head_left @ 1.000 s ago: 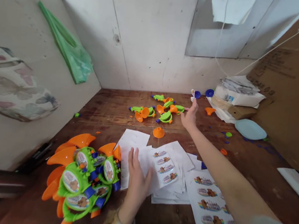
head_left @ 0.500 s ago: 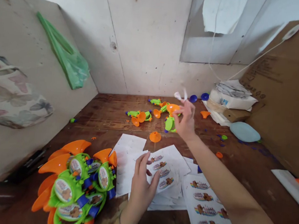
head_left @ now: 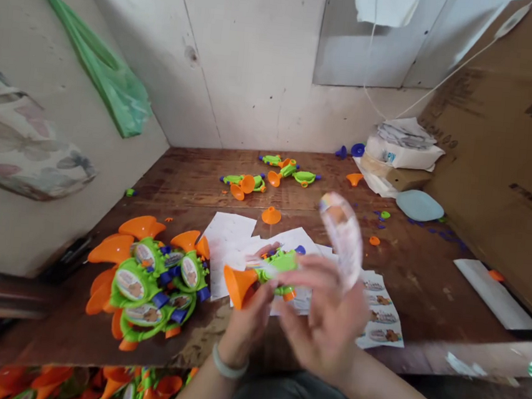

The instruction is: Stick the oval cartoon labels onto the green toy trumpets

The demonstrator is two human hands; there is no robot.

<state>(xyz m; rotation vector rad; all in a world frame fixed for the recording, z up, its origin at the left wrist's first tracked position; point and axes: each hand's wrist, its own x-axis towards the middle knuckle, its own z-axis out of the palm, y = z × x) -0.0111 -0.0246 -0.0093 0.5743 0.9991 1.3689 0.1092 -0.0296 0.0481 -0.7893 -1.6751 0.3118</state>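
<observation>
Close to my body, my left hand is closed on a green toy trumpet with an orange bell, above the white sheets. My right hand is beside the toy, blurred by motion, its fingers near the toy's right side. An oval printed sticker stands up from the right hand, held between its fingers. Under and behind the hands lie white sheets. A sheet of oval stickers lies to the right, partly covered by my right hand.
Several stickered green and orange toys are piled at the left. More toys and an orange cone lie farther back. A pale blue lid and stacked packets are at the right. More toys lie below the table edge.
My right hand has come back from the far toys toward my body. A green toy has left the far group and is now in my left hand. The view has tilted down.
</observation>
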